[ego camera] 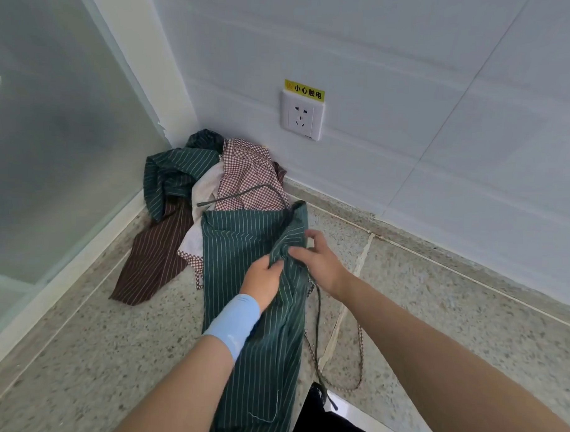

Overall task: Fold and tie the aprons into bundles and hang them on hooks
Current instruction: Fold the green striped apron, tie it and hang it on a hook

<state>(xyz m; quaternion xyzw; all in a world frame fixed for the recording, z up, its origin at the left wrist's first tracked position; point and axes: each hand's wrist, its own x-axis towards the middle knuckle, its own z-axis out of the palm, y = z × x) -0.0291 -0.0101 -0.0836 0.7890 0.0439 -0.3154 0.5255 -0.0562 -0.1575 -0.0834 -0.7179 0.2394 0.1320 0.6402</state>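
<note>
You are early in the task, by my reading: your left hand and right hand, close together, both pinch a raised fold of the dark green white-striped cloth apron lying lengthwise on the speckled stone counter. Nothing is tied yet. The heap of crumpled brown, checked and green aprons waits in the corner. No hooks or containers show.

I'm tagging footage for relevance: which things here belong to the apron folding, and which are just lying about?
Job: green striped apron, held by left hand and right hand; corner pile: brown striped apron, red checked apron, second green apron.
Lying about: wall socket, yellow warning label, glass panel.
</note>
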